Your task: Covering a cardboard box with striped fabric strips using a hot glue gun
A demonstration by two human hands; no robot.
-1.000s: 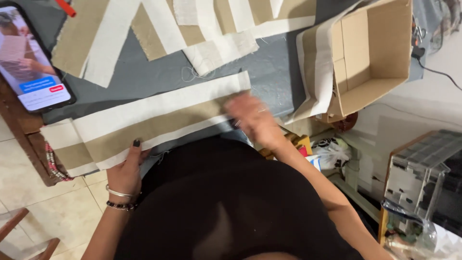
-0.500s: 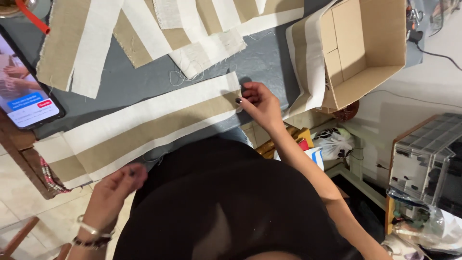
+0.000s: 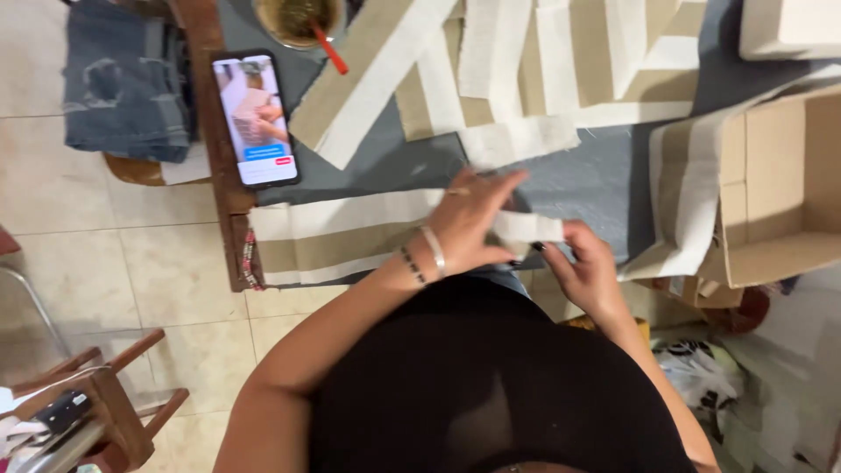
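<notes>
- Lying along the near edge of the grey table [image 3: 394, 162], the long beige-and-white fabric strip [image 3: 342, 238] runs from the table's left end to the hands.
- The left hand [image 3: 469, 223] rests flat on the strip, fingers spread and pressing it down; bracelets circle the wrist.
- The right hand [image 3: 585, 263] pinches the strip's right end between closed fingertips.
- More fabric strips [image 3: 526, 70] lie farther back.
- A smartphone [image 3: 256, 118] with a lit screen lies at the left.
- An open cardboard box [image 3: 780, 193] sits at the right.
</notes>
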